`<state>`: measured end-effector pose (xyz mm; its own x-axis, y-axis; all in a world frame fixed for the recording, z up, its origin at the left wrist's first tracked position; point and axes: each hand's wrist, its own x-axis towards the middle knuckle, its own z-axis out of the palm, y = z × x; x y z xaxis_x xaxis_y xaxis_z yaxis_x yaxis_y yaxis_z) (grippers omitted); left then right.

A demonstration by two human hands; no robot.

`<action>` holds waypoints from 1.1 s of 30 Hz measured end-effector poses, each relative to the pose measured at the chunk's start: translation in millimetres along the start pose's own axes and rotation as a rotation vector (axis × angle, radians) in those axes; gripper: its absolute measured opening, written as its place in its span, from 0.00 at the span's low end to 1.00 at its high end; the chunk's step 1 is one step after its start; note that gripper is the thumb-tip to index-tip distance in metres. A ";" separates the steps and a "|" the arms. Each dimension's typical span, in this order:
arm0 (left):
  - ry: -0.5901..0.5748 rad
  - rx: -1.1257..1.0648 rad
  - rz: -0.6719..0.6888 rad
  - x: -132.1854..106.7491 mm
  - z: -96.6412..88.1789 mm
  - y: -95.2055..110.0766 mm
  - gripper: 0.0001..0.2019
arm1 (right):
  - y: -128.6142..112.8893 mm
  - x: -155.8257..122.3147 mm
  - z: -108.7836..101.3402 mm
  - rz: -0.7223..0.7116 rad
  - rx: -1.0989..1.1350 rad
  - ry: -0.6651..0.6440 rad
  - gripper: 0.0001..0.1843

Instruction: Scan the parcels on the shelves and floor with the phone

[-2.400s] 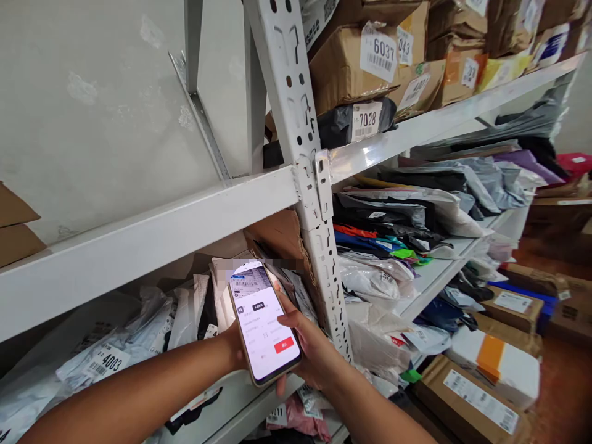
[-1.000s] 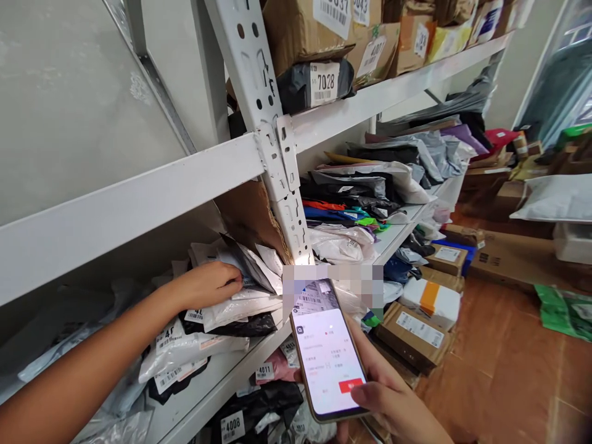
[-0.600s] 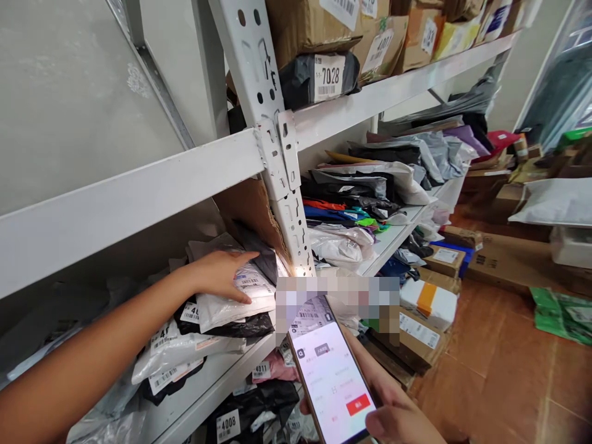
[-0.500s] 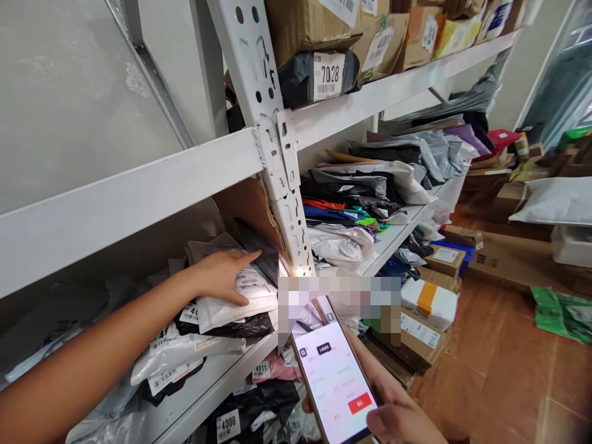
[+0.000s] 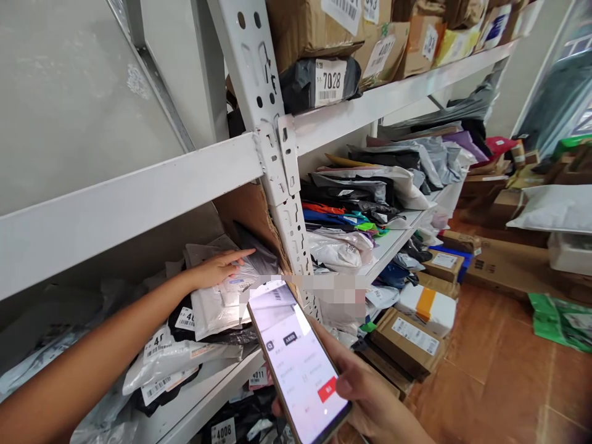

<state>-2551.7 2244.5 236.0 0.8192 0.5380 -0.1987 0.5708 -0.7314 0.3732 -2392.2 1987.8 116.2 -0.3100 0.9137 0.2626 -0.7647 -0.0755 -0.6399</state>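
My left hand [image 5: 218, 269] reaches into the middle shelf and lies with fingers stretched out flat on a white mailer bag [image 5: 222, 305] that tops a pile of parcels. Under it lie a black bag and more white bags with number labels [image 5: 160, 342]. My right hand [image 5: 370, 404] grips a phone [image 5: 298, 364] at the bottom centre, screen lit and facing me, thumb resting by a red button on the screen.
A white steel upright [image 5: 272, 154] splits the rack. Above sit cardboard boxes and a black bag labelled 7028 [image 5: 319, 83]. More bags fill the right shelf [image 5: 365, 197]. Boxes [image 5: 407, 339] and a green bag [image 5: 559, 320] lie on the tiled floor.
My left hand let go of the phone, reached into the shelf and now lies flat on the top white bag. My right hand with the phone came lower and, lately, leftward.
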 end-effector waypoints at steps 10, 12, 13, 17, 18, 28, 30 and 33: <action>-0.027 -0.079 -0.035 1.6 -0.5 4.0 0.32 | -8.8 23.1 10.4 -0.011 0.076 -0.026 0.50; -0.027 -0.073 -0.034 1.5 -0.7 3.6 0.33 | -8.3 22.8 9.8 -0.033 0.081 -0.041 0.49; -0.028 -0.073 -0.038 1.6 -0.7 3.0 0.33 | -8.0 22.8 9.7 -0.037 0.081 -0.047 0.48; -0.028 -0.078 -0.054 2.7 -0.4 1.1 0.33 | -7.6 24.4 10.2 -0.021 0.075 -0.050 0.47; -0.028 -0.081 -0.056 2.8 -0.3 1.2 0.33 | -7.8 24.9 10.6 -0.022 0.069 -0.048 0.47; -0.024 -0.069 -0.020 4.3 0.0 -2.4 0.32 | -6.4 28.1 9.0 0.018 0.031 -0.053 0.56; -0.030 -0.068 0.002 4.8 -0.1 -5.5 0.32 | -5.0 27.8 5.5 0.042 0.003 -0.094 0.59; -0.039 -0.050 0.017 3.9 -0.9 -7.0 0.32 | -2.4 26.7 0.4 0.049 -0.038 -0.118 0.62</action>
<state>-2552.6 2252.1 233.4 0.8310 0.5080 -0.2269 0.5540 -0.7181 0.4213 -2398.9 2012.2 125.0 -0.4126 0.8560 0.3115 -0.7255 -0.1020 -0.6806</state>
